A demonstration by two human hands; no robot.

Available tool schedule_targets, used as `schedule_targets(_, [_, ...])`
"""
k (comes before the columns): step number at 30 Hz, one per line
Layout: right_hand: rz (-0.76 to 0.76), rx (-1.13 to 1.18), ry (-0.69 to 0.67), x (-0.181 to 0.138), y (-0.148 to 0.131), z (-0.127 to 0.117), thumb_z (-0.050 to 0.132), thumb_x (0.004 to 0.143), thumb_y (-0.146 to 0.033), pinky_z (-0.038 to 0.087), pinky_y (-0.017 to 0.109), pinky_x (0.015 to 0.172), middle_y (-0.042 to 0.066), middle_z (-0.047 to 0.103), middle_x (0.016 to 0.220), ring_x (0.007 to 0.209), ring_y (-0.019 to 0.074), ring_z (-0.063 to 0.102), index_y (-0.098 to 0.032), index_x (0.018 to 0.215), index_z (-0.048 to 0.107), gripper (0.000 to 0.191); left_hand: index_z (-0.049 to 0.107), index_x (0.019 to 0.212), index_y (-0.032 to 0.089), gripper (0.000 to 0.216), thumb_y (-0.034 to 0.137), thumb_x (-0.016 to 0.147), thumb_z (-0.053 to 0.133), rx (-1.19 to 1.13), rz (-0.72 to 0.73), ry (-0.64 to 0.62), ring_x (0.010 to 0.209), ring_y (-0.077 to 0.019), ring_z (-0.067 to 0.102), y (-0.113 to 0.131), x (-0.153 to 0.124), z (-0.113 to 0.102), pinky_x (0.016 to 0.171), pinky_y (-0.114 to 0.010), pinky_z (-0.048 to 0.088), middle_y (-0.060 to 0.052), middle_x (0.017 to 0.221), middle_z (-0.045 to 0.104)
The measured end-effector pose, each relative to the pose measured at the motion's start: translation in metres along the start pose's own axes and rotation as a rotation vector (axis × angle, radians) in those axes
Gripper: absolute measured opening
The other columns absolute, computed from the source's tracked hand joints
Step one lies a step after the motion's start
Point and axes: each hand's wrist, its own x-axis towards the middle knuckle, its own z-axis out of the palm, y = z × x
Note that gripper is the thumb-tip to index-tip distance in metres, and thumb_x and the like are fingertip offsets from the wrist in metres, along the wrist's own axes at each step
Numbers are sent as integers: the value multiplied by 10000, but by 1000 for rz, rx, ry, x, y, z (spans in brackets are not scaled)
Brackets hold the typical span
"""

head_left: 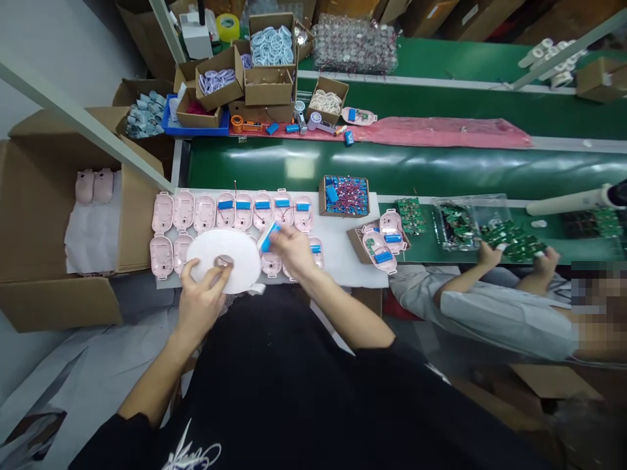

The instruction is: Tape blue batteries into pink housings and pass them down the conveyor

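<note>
My left hand (pixel 206 287) grips a large white roll of tape (pixel 220 245), with fingers at its centre hole and rim. To the right of the roll, my right hand (pixel 292 250) pinches a blue battery (pixel 267 240) that has a white strip on it, close to the roll's edge. Below and around both hands lie rows of pink plastic shells (pixel 204 212) on a white sheet. Several shells in the back row hold a blue battery (pixel 263 205) with thin wires. The roll and my right hand hide part of the front row.
A box of blue batteries (pixel 344 196) stands right of the shells, near a small carton (pixel 361 245) with opened shells on it. At right, a co-worker's hands (pixel 490 254) handle green circuit boards (pixel 512 241). A large carton (pixel 29 215) stands left; ring-filled boxes (pixel 268 88) sit behind.
</note>
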Motion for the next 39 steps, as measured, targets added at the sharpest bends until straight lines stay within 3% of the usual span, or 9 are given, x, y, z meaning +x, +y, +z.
schedule_targets(3, [-194,37,80,51,-27,-16,870,750,-526,631,371,937,58,773,1027,1109,235,722,-200,1037,709,463,627,1437,215,634,67,821,614,-34,12,-63,1324,-371,455,-13,-8,6,1162,-580,351,-118,1212,731])
schedule_targets(5, [-223,-3,80,70,-21,-25,842,778,-534,630,362,933,54,769,1046,1086,216,729,-209,1071,688,464,659,1388,196,591,110,803,669,-21,-76,-37,1346,-402,404,-27,-18,10,1154,-577,354,-130,1196,721])
schedule_targets(10, [2,-262,81,72,72,-19,894,670,-511,642,360,827,42,766,892,880,211,751,-175,1049,682,549,690,1286,166,458,227,832,713,20,-302,48,1239,-370,501,-68,-62,16,1156,-568,318,-141,1133,704])
schedule_targets(15, [127,-512,-5,111,156,33,843,724,-507,621,365,809,82,788,944,881,237,743,-128,1193,709,618,682,1246,158,438,352,857,737,47,-486,124,1219,-364,520,-93,-121,23,1120,-526,346,-151,1135,690])
schedule_targets(21, [-91,-1263,-220,232,196,116,771,890,-423,513,314,937,107,772,1159,1078,243,698,-156,1226,718,432,673,1234,170,421,416,895,704,84,-576,212,1188,-367,538,-121,-194,39,1062,-508,388,-145,1089,691])
schedule_targets(25, [-50,-1568,-344,280,224,153,848,831,-231,449,338,981,115,767,1111,1086,244,655,-117,1067,735,285,662,1236,175,404,418,914,686,130,-630,246,1132,-359,564,-144,-235,46,1016,-504,405,-140,1074,701])
schedule_targets(31, [-12,-1561,-351,289,252,161,692,985,-331,568,429,934,64,711,1105,1010,204,688,-136,1048,695,204,628,1304,196,446,418,923,687,129,-722,229,1117,-348,593,-171,-270,44,1027,-518,410,-137,1105,703])
schedule_targets(36, [-82,-1399,-311,280,249,175,817,857,-243,481,281,980,18,716,861,926,111,637,-125,757,611,258,557,1421,224,579,391,895,734,110,-741,240,1154,-383,589,-181,-251,35,1023,-568,433,-154,1116,699])
schedule_targets(39, [-191,-1330,-265,252,239,181,845,790,-248,455,243,1004,-20,722,856,971,113,635,-178,782,617,239,508,1477,256,674,401,868,760,88,-709,299,1161,-400,600,-185,-232,35,1041,-618,434,-157,1145,686])
